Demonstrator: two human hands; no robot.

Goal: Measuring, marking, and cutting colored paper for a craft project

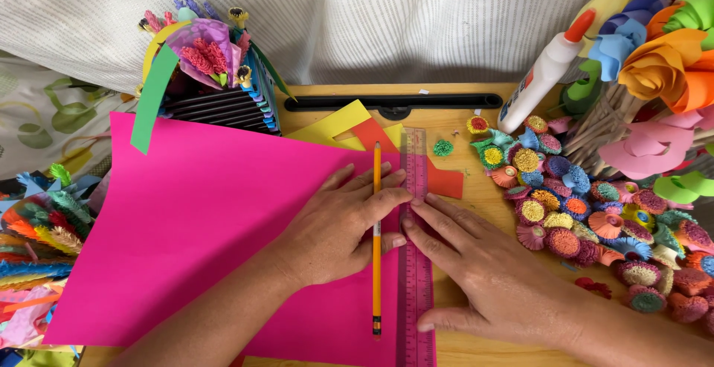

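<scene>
On the pink paper (193, 226) lies the left hand (338, 226), flat with fingers spread, gripping nothing — its fingertips touch the pencil (376, 240) and the ruler (415, 263). Beside it, the right hand (476, 270) presses flat on the ruler's other edge, fingers straight, holding nothing. The ruler sits along the paper's right edge; the pencil lies loose next to it. I think the pencil could roll, or the ruler could slip if a hand lifts — then a line would go crooked. One ruler, one pencil, one pink sheet, one glue bottle (547, 69), and too many paper flowers (587, 218) to count.
</scene>
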